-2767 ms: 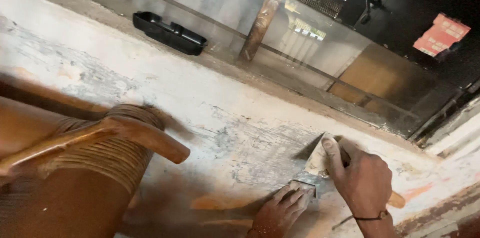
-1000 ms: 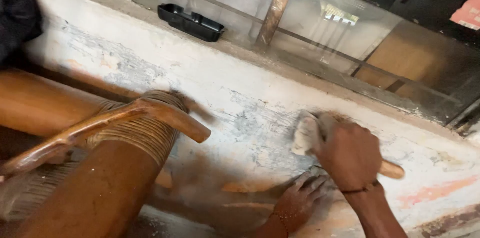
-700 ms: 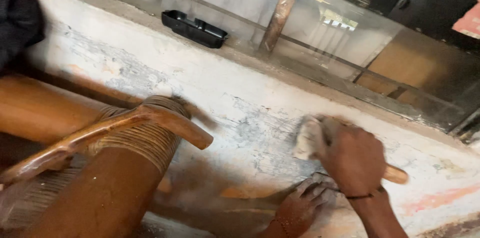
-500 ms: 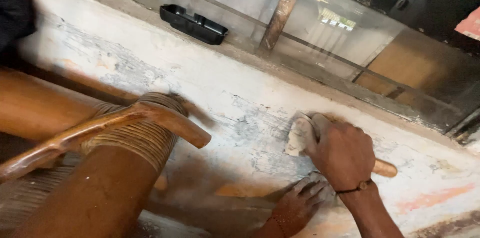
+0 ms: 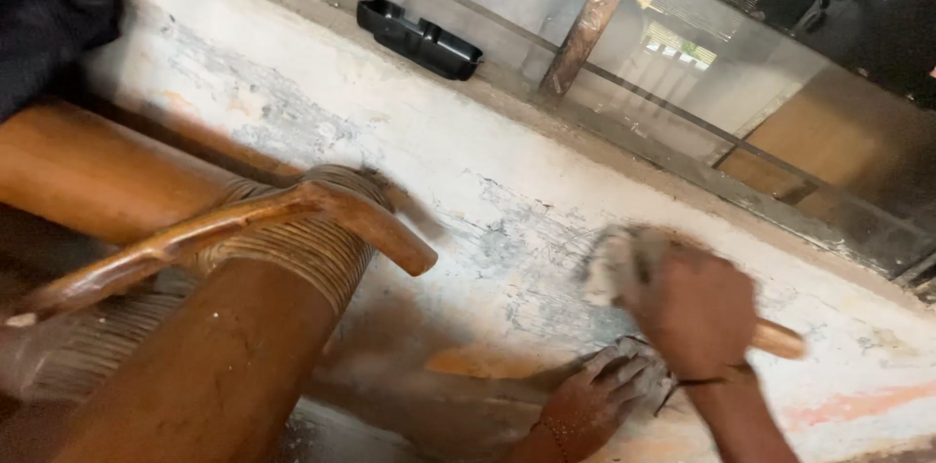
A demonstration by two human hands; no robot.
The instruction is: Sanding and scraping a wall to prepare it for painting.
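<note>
My right hand (image 5: 697,312) is closed on a tool with a wooden handle (image 5: 780,338) and a whitish pad (image 5: 609,263). The pad is pressed against the worn white wall (image 5: 322,122), and the hand is blurred by motion. Just below it, my left hand (image 5: 590,405) lies low on the wall with its fingers spread over a small grey sheet (image 5: 639,358), holding it against the plaster.
A big brown roller wound with cord (image 5: 205,366) fills the lower left, with a curved wooden bar (image 5: 292,219) across it. A black tray (image 5: 419,37) sits on the ledge above, near a rusty post (image 5: 585,34). A dark sleeve (image 5: 49,15) shows at top left.
My right hand has slid a little to the right and down along the wall with the padded tool. The left hand has stayed at the same low spot.
</note>
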